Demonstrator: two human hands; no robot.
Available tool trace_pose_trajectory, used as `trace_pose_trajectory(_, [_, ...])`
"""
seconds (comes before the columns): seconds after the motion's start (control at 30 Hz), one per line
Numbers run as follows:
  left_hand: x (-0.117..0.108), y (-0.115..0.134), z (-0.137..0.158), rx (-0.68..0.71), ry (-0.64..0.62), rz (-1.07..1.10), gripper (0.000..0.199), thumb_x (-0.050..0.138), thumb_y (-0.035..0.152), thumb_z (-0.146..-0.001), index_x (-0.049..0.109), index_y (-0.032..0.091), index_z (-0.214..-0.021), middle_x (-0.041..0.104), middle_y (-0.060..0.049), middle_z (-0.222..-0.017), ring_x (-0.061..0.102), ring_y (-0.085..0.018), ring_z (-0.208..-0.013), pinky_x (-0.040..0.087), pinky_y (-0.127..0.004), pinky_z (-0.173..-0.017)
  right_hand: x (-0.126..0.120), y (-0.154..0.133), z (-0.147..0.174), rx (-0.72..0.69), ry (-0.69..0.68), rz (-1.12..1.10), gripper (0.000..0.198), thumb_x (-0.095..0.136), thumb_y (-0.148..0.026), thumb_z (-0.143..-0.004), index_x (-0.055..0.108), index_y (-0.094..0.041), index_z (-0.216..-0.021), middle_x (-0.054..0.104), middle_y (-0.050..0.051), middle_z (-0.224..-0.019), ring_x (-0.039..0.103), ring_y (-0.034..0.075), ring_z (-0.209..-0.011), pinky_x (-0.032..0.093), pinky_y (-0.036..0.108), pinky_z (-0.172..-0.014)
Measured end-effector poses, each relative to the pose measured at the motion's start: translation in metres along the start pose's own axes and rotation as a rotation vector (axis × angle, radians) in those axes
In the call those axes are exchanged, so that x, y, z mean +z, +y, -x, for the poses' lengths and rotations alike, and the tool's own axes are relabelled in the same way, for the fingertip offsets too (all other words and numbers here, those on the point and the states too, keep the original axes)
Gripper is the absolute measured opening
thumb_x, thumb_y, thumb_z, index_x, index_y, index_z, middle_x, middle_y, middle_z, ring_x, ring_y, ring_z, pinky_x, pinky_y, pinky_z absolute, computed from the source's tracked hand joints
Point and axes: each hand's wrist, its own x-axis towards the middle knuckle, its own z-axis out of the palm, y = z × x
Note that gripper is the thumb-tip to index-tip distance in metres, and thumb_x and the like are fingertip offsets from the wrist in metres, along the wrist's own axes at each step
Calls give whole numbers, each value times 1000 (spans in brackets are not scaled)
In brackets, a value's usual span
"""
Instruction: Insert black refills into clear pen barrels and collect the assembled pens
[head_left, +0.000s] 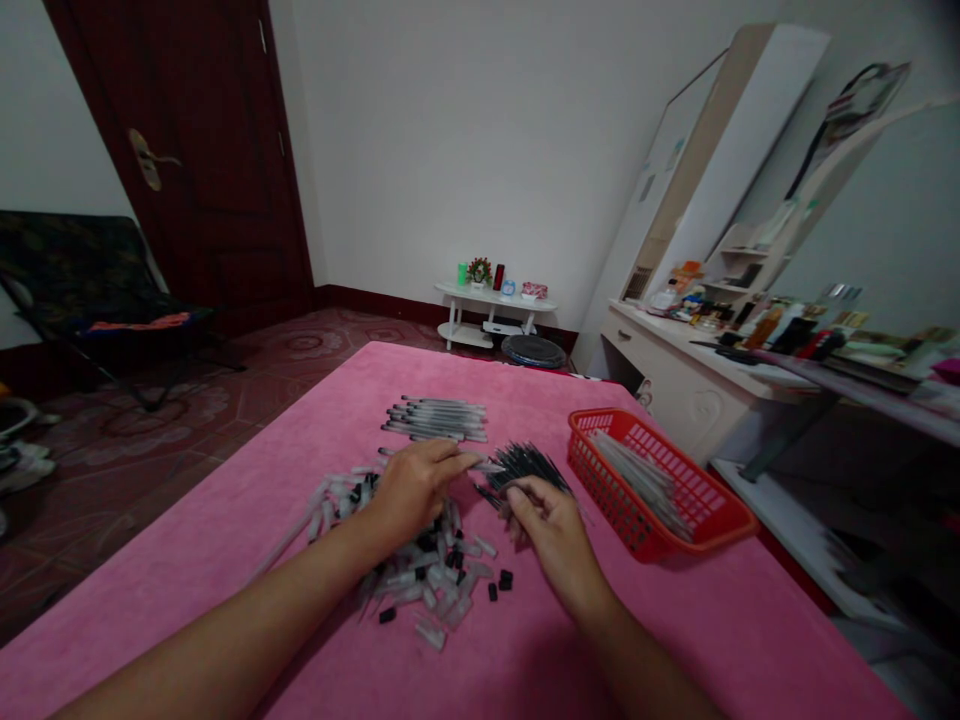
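My left hand (417, 488) is closed, pinching a clear pen barrel (487, 466) that points to the right. Just below and right of it, my right hand (546, 515) has its fingers curled together; what they hold, if anything, I cannot make out. Behind my right hand lies a pile of thin dark pen refills (531, 462). Under and around my left hand spreads a heap of clear pen caps (454, 600) mixed with small black plugs (505, 579). Beyond the left hand, several pens (436, 416) with dark ends lie side by side in a row.
A red plastic basket (649, 548) holding clear pen barrels (637, 475) stands on the right of the pink-covered table (330, 410). Farther right is a dressing table (675, 365) with bottles. A folding chair (82, 270) stands at left, and a low white stand (487, 294) by the wall.
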Motion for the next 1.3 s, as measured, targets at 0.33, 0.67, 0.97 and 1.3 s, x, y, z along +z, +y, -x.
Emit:
trace_pose_trajectory(0.33, [7,8,-9,-469,182,1079,23,64,24,-76,48,17,-91,68,-9,-95,66,-23,-90,50,-38,-80,5,5,1,90,-96,-56,30,55,-40,-77,62,-14,-89,60,2,-71,50,8,-49,40,20,-46])
trace_pose_trajectory(0.67, [16,16,-3,-569,141,1234,24,67,16,-74,48,16,-90,69,-10,-97,65,-24,-95,49,-40,-86,8,6,3,130,-152,-71,43,47,-53,-81,59,-13,-71,54,-1,-52,46,8,-42,35,19,-42])
trace_pose_trajectory(0.97, [20,14,-2,-590,169,1196,26,67,18,-74,45,16,-89,69,-9,-92,66,-24,-93,51,-39,-84,7,2,3,102,-33,-44,30,60,-43,-74,58,-14,-66,53,-2,-52,45,8,-42,36,20,-42])
trace_pose_trajectory(1.3, [24,14,1,-574,143,1209,30,70,20,-71,47,17,-90,70,-10,-93,66,-24,-93,50,-39,-84,10,6,5,138,-27,-33,30,58,-41,-75,60,-13,-67,53,-2,-51,45,8,-41,35,20,-41])
